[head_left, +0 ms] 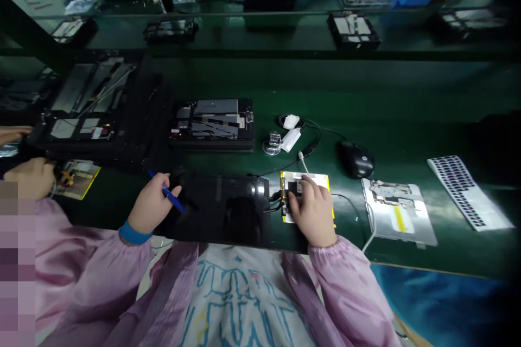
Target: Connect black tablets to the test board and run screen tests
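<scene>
My left hand (148, 206), with a blue wristband, is closed round a blue pen (174, 198) that slants over the left edge of a dark, glossy tablet screen (211, 211). The screen lies flat in front of me and reflects light. Short black leads link its right side to a flat silver part with yellow taped edges (286, 216). Over that part my right hand (315, 211) bends its fingers, gripping or pressing it near a small black piece; the fingertips' contact is partly hidden. A white-tipped cable (303, 160) runs down to these fingers.
A black mouse (355, 159), a metal plate with a board (399, 211) and a label sheet (468, 192) lie at right. Behind the screen is a stack of open tablet trays (211, 124); a taller stack (91, 103) stands left. A neighbour's hand (30, 176) works at far left.
</scene>
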Tool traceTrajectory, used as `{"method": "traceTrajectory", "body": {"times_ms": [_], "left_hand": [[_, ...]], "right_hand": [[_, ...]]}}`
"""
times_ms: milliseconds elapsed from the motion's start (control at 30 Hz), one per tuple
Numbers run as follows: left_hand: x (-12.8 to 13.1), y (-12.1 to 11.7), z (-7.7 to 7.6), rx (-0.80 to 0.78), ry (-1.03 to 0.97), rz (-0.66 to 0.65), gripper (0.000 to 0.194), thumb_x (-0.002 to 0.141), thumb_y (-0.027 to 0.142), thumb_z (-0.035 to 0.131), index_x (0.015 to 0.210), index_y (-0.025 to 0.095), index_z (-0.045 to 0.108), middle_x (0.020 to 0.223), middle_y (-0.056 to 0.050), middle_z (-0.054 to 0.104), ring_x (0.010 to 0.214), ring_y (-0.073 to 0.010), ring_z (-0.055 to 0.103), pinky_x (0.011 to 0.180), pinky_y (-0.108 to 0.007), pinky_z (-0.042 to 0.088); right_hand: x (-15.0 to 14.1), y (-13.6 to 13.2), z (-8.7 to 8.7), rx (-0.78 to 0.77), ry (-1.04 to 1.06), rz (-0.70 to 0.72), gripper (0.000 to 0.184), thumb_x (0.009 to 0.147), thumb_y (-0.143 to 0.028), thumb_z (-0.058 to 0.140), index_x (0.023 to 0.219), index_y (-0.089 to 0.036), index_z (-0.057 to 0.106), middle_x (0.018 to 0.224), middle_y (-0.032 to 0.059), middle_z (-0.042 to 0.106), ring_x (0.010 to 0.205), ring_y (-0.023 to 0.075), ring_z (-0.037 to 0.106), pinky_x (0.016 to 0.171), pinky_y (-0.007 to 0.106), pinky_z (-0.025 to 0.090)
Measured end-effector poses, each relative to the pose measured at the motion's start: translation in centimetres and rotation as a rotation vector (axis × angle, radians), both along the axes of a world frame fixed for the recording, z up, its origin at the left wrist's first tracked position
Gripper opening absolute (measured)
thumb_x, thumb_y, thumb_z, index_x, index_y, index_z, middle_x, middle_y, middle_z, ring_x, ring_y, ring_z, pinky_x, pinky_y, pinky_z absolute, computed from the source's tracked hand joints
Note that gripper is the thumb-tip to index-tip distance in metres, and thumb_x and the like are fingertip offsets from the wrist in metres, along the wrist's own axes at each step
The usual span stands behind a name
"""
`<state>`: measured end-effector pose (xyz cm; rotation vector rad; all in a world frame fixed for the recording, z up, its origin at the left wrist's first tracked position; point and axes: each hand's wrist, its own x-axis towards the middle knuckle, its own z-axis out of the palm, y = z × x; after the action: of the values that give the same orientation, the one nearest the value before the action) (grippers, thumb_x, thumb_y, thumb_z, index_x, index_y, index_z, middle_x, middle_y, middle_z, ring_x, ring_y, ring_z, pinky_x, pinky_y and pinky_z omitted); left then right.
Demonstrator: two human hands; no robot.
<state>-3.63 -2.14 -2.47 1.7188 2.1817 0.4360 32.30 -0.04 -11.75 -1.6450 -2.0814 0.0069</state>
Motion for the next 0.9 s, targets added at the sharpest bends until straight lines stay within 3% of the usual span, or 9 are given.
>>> {"method": "traceTrajectory", "body": {"times_ms": [233, 367, 500, 567, 633, 700, 733, 800, 900], "left_hand": [[-0.7, -0.5, -0.5, -0.013, -0.251, 0.060, 0.030, 0.076, 0.043, 0.058, 0.072, 0.022, 0.038, 0.070, 0.003, 0.048, 0.067, -0.0153, 0.053, 0.066, -0.027, 0.040], [-1.0, 0.1, 0.0, 0.087, -0.425, 0.082, 0.025, 0.075, 0.039, 0.058, 0.074, 0.021, 0.040, 0.070, 0.004, 0.041, 0.064, -0.0129, 0.045, 0.066, -0.026, 0.038], [-0.9, 1.1, -1.1, 0.214, -0.626, 0.103, 0.022, 0.075, 0.036, 0.058, 0.074, 0.021, 0.042, 0.072, 0.003, 0.040, 0.067, -0.0136, 0.043, 0.069, -0.027, 0.037], [-0.8, 1.6, -1.9, 0.226, -0.704, 0.089, 0.022, 0.074, 0.035, 0.058, 0.073, 0.021, 0.041, 0.071, 0.003, 0.038, 0.067, -0.0137, 0.041, 0.069, -0.028, 0.036], [-0.8, 1.9, -2.6, 0.232, -0.757, 0.066, 0.023, 0.074, 0.034, 0.059, 0.072, 0.021, 0.040, 0.070, 0.003, 0.038, 0.066, -0.0137, 0.040, 0.068, -0.028, 0.036], [-0.9, 2.0, -3.2, 0.242, -0.791, 0.044, 0.024, 0.075, 0.034, 0.059, 0.072, 0.021, 0.038, 0.069, 0.003, 0.038, 0.066, -0.0136, 0.040, 0.068, -0.028, 0.035], [-0.9, 2.0, -3.4, 0.247, -0.806, 0.031, 0.025, 0.075, 0.034, 0.059, 0.072, 0.021, 0.038, 0.070, 0.003, 0.040, 0.066, -0.0137, 0.041, 0.068, -0.028, 0.035], [-1.0, 1.9, -3.7, 0.255, -0.829, 0.006, 0.027, 0.075, 0.034, 0.060, 0.072, 0.021, 0.037, 0.070, 0.003, 0.043, 0.067, -0.0139, 0.043, 0.069, -0.028, 0.036], [-0.9, 1.6, -4.0, 0.278, -0.842, -0.001, 0.028, 0.075, 0.034, 0.061, 0.070, 0.021, 0.037, 0.070, 0.003, 0.043, 0.068, -0.0137, 0.044, 0.070, -0.028, 0.037]], "right_hand": [[-0.3, 0.1, 0.7, -0.044, -0.247, 0.051, 0.039, 0.092, -0.035, 0.044, 0.118, -0.008, 0.054, 0.121, 0.0211, 0.059, 0.096, 0.0300, 0.053, 0.078, 0.042, 0.044], [0.4, 0.4, 1.1, -0.084, -0.155, 0.122, 0.043, 0.093, -0.035, 0.041, 0.122, -0.005, 0.050, 0.113, 0.0215, 0.062, 0.096, 0.0304, 0.057, 0.080, 0.044, 0.047], [-1.4, -0.7, 4.0, -0.051, 0.025, 0.133, 0.049, 0.093, -0.041, 0.040, 0.130, -0.008, 0.044, 0.114, 0.0214, 0.060, 0.105, 0.0324, 0.056, 0.086, 0.049, 0.048], [-3.8, -2.3, 6.0, -0.026, 0.067, 0.255, 0.049, 0.091, -0.041, 0.046, 0.131, -0.013, 0.046, 0.129, 0.0211, 0.052, 0.121, 0.0335, 0.047, 0.096, 0.053, 0.043], [-6.4, -4.1, 7.3, -0.081, 0.025, 0.530, 0.044, 0.089, -0.040, 0.050, 0.128, -0.020, 0.050, 0.140, 0.0149, 0.046, 0.133, 0.0331, 0.035, 0.104, 0.055, 0.036], [-8.3, -5.3, 7.8, -0.169, -0.067, 0.780, 0.040, 0.088, -0.043, 0.053, 0.125, -0.029, 0.055, 0.146, 0.0065, 0.042, 0.138, 0.0331, 0.028, 0.108, 0.060, 0.028], [-8.8, -5.4, 7.7, -0.199, -0.107, 0.817, 0.038, 0.087, -0.045, 0.053, 0.122, -0.030, 0.057, 0.147, 0.0043, 0.041, 0.139, 0.0342, 0.026, 0.108, 0.063, 0.025], [-9.0, -5.1, 7.1, -0.194, -0.150, 0.667, 0.038, 0.087, -0.047, 0.053, 0.119, -0.027, 0.060, 0.149, 0.0065, 0.039, 0.140, 0.0383, 0.023, 0.105, 0.071, 0.019], [-8.3, -3.9, 6.6, -0.071, -0.119, 0.264, 0.043, 0.088, -0.045, 0.052, 0.120, -0.016, 0.058, 0.149, 0.0173, 0.034, 0.140, 0.0434, 0.018, 0.101, 0.075, 0.019]]}}
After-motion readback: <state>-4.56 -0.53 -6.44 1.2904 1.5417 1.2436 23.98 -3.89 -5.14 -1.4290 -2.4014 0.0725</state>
